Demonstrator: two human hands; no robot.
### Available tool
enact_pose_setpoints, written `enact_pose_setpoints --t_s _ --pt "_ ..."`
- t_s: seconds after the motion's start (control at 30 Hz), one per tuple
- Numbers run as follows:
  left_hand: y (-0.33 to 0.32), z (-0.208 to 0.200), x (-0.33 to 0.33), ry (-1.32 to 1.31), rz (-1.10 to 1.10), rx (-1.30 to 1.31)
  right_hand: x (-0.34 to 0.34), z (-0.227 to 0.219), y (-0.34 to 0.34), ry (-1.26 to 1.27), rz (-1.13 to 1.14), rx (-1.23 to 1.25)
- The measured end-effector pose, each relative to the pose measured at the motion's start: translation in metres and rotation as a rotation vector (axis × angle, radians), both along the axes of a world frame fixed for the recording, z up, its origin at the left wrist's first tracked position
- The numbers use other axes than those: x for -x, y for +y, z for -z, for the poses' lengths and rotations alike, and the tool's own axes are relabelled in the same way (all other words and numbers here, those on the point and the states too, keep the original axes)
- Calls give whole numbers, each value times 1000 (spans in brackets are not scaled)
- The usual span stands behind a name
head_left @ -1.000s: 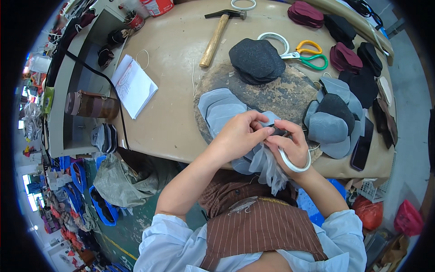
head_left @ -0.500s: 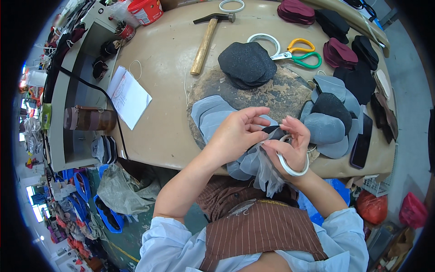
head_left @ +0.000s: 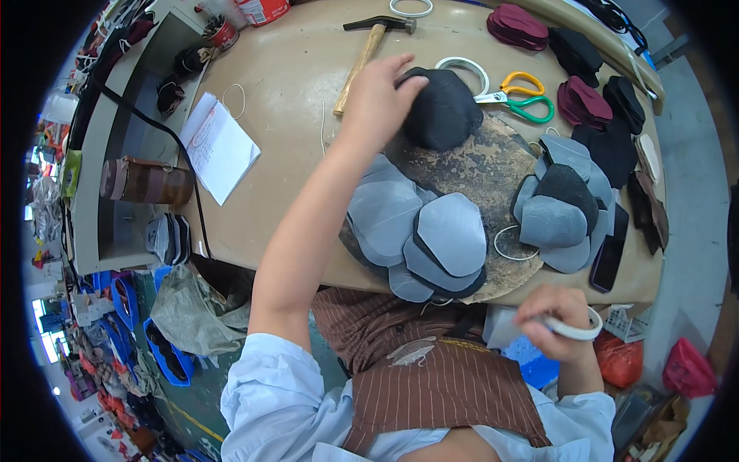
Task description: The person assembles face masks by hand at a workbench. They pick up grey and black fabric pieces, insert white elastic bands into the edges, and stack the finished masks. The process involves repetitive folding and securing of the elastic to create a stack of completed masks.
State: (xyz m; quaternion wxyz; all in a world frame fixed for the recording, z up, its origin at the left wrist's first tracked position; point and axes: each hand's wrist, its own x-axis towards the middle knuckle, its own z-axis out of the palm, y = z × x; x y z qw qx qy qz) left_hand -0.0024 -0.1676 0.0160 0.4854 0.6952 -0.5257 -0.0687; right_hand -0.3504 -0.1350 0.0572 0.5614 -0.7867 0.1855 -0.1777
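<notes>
My left hand (head_left: 379,102) reaches to the stack of black rounded pads (head_left: 446,115) on the round worn board (head_left: 500,165). Its thumb and fingers close on the stack's left edge; how many pads they grip is unclear. Low at the right, off the table's front edge, my right hand (head_left: 556,317) is curled and slightly blurred. A white tape roll (head_left: 579,329) is looped on it. Grey pads with dark edges (head_left: 452,235) lie overlapping at the near side of the board. More grey pads (head_left: 553,222) and a black one are piled on the right.
Beyond the board lie a wooden-handled hammer (head_left: 360,65), another tape roll (head_left: 479,71) and scissors (head_left: 514,96) with orange and green handles. Maroon pads (head_left: 517,27) and black pads stand at the far right. A phone (head_left: 608,258) rests at the right edge, papers (head_left: 223,154) left.
My hands have parted. The left went forward to the black stack; the right moved down and right with the tape roll. Translucent film and a dark piece have left the space between them.
</notes>
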Motion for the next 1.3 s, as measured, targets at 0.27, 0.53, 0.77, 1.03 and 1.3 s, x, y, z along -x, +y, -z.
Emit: enact_pose_setpoints --t_s 0.27,0.53,0.77,1.03,1.3 --pt "134 1 128 -72 352 -297 -104 27 -40 -93 184 340" --pt "141 28 149 -286 -179 -371 -148 76 -30 56 243 557" --pt "143 43 154 -315 -123 -390 -111 85 -11 -36 307 404" --pt "128 12 123 240 -34 -260 -102 91 -4 -198 403 468" --pt "80 5 75 393 363 -588 -98 89 -5 -280 379 516"
